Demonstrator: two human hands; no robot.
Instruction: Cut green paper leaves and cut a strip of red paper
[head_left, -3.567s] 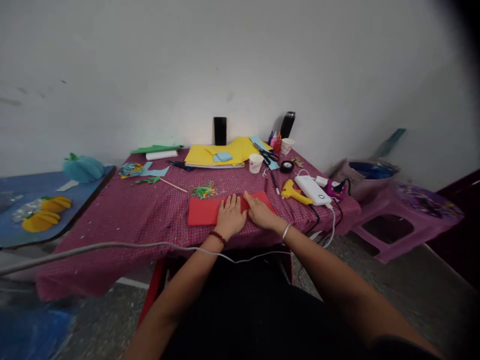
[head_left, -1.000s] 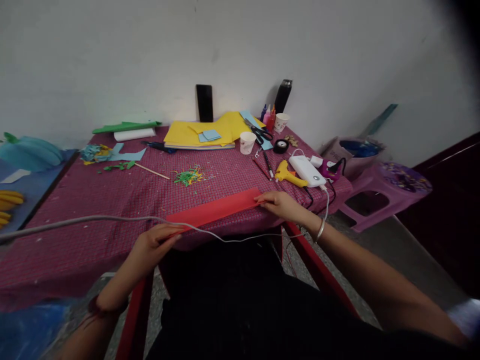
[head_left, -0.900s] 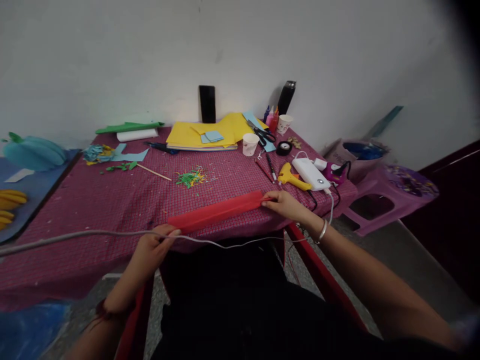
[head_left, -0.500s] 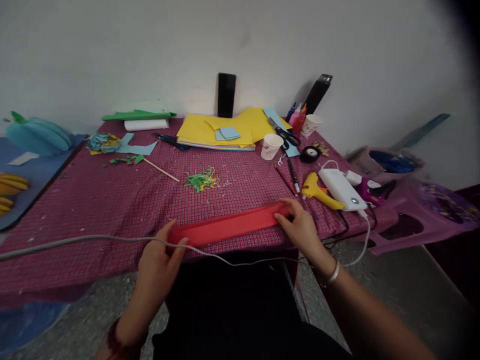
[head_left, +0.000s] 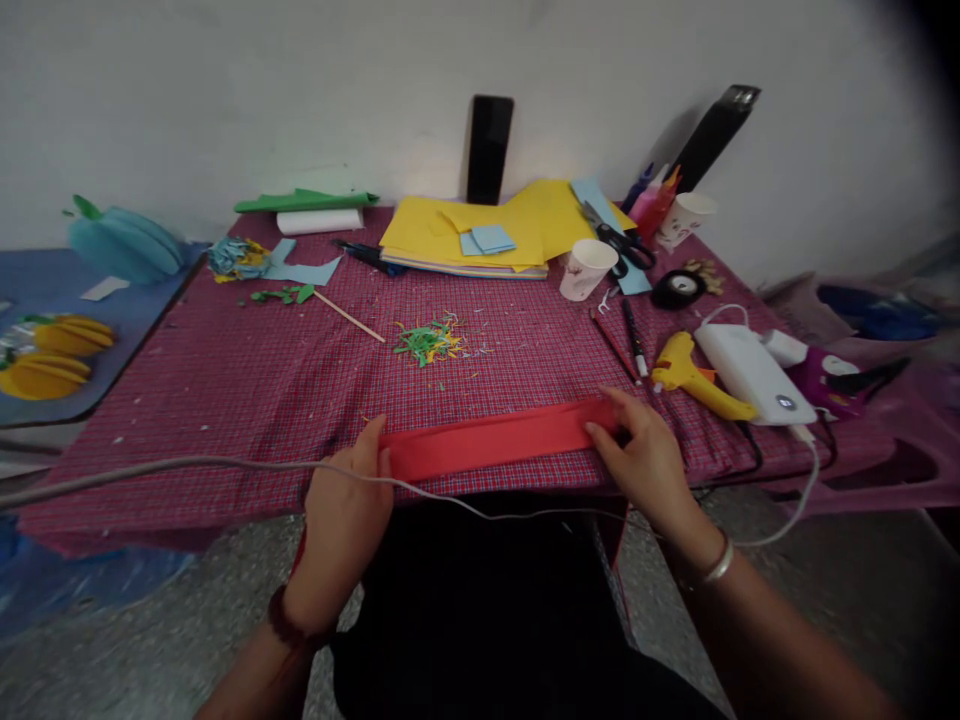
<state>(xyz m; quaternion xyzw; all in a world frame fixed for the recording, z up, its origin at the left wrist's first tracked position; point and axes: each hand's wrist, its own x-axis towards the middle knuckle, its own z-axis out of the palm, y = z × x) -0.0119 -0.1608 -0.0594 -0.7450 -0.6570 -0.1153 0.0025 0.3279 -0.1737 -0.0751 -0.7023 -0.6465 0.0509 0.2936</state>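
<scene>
A long folded strip of red paper (head_left: pixel 487 442) lies across the front edge of the checked tablecloth (head_left: pixel 247 370). Its left end is between the thumb and fingers of my left hand (head_left: pixel 349 510). At the right end, my right hand (head_left: pixel 645 450) pinches the strip, thumb on top. A thin white cable (head_left: pixel 225 462) runs over my left hand and below the strip. Behind the strip is a small heap of green and yellow paper shreds (head_left: pixel 429 342), with a thin wooden stick (head_left: pixel 349 316) to its left.
Yellow sheets (head_left: pixel 427 235), black scissors (head_left: pixel 619 240) and a paper cup (head_left: pixel 589 270) are at the back. On the right lie a yellow glue gun (head_left: pixel 697 380) and a white power bank (head_left: pixel 754 372). A black phone (head_left: pixel 490 150) leans on the wall.
The view has shifted, so the table items appear farther right or higher. My left fingers have drawn closer together at the strip's left end. Both hands still hold the red strip.
</scene>
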